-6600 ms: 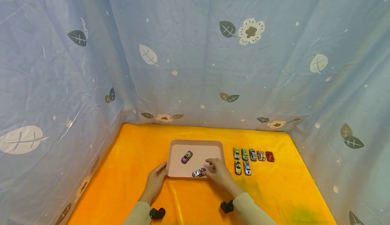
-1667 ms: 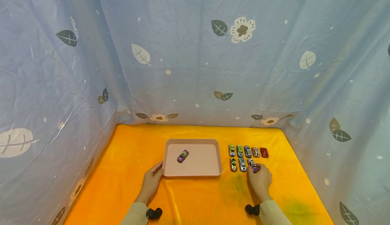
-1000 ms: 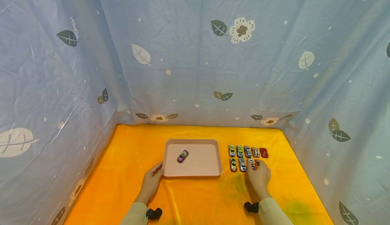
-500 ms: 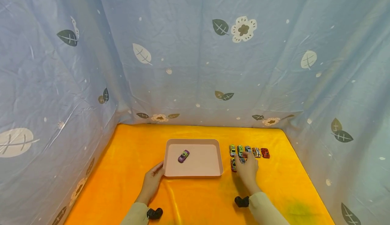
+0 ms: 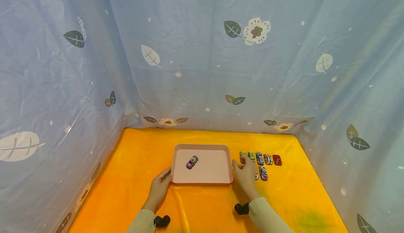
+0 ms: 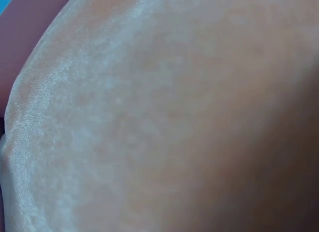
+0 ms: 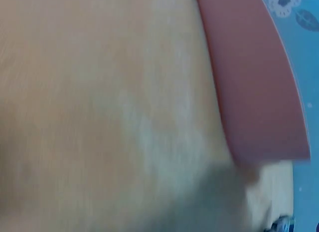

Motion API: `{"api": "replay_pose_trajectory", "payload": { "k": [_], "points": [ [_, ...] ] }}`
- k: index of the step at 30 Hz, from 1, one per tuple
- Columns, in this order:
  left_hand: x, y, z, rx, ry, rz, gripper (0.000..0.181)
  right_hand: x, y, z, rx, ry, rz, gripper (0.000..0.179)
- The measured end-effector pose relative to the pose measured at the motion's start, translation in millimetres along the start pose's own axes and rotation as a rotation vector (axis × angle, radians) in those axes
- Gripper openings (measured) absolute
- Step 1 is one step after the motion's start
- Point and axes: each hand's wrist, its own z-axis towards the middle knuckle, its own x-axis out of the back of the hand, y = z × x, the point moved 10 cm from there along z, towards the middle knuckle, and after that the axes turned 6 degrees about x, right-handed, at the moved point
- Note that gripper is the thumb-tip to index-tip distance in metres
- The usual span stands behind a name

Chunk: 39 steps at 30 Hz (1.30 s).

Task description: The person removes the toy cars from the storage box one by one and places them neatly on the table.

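Observation:
In the head view, a pink tray [image 5: 208, 181] lies on the cloth with a purple-and-green toy car [image 5: 192, 162] inside. My left hand [image 5: 159, 190] holds the tray by its left side near the front corner. My right hand [image 5: 246, 177] hovers just right of the tray, thumb and fingers spread, nothing seen between them. It partly covers the left toy cars of two rows. Visible are a silver car [image 5: 260, 158], an orange-and-white car [image 5: 268, 159], a red car [image 5: 277, 160] and, in front, a purple-and-white car [image 5: 263, 173]. The right wrist view shows the tray wall [image 7: 254, 92], blurred.
An orange-yellow cloth [image 5: 195, 208] covers the surface. Blue patterned curtains [image 5: 202, 68] enclose it at the back and both sides. Black devices [image 5: 242, 208] are strapped at both wrists.
The purple-and-white car was carried from the tray to the right end of the front row and let go. My right hand then moved left toward the tray. My left hand stayed.

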Motion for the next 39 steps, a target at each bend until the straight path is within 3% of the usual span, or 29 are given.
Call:
{"api": "replay_pose_trajectory", "payload": {
  "k": [12, 20, 24, 32, 39],
  "points": [
    [-0.3, 2.1, -3.3, -0.002, 0.005, -0.007, 0.041, -43, -35, -11.9, 0.038, -0.078, 0.072, 0.041],
    [-0.6, 0.5, -2.6, 0.003, -0.003, -0.007, 0.043, -69, -59, -22.7, 0.211, -0.184, 0.068, 0.04],
    [-1.3, 0.4, -2.6, 0.004, 0.001, -0.017, 0.043, -84, -70, -26.0, 0.249, -0.282, 0.042, 0.043],
    [-0.5, 2.2, -3.5, -0.012, 0.028, 0.018, 0.042, -128, -83, -35.3, 0.155, -0.543, 0.1, 0.06],
    [-0.7, -0.7, -0.8, -0.015, 0.003, -0.034, 0.043, -156, -89, -34.1, 0.035, -0.554, 0.149, 0.073]
  ]
}}
